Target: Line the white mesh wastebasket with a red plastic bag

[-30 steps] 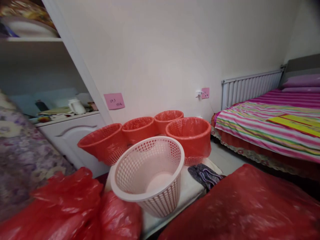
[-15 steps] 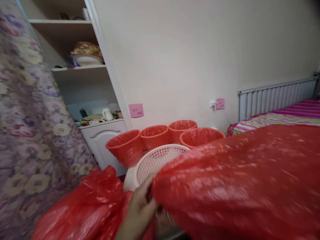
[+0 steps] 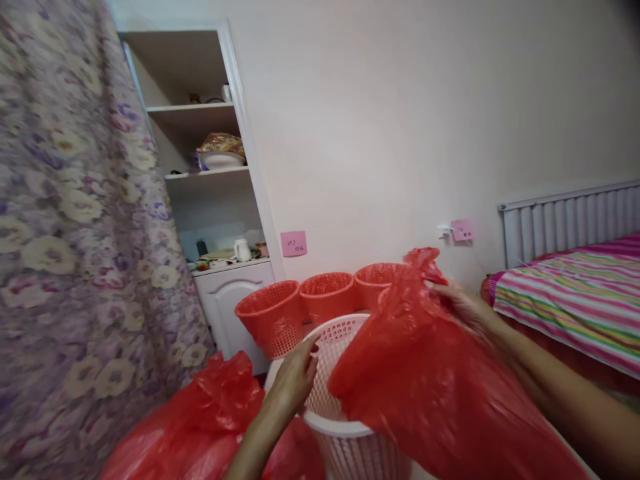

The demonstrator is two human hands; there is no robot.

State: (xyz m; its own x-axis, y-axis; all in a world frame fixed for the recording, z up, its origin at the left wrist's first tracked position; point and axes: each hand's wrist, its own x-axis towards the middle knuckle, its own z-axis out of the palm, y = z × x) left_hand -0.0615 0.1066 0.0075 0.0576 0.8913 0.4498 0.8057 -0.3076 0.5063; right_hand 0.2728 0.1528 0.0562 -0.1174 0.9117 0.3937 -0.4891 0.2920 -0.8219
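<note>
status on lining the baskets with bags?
Done: three red-lined baskets stand in a row by the wall. In hand: right hand holds a red bag over the white basket; left hand is at its rim. Left: the bag is not yet inside it.

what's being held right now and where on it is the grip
The right hand pinches the red plastic bag at its bunched upper edge. The left hand rests on the white basket's rim, grip unclear.

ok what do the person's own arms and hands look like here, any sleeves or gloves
Both are bare: no gloves on the left hand or the right hand, and no sleeve shows along either forearm up to the picture's edge. No rings, watch or wristband can be seen, though the picture is soft. The left fingers show short nails.
</note>
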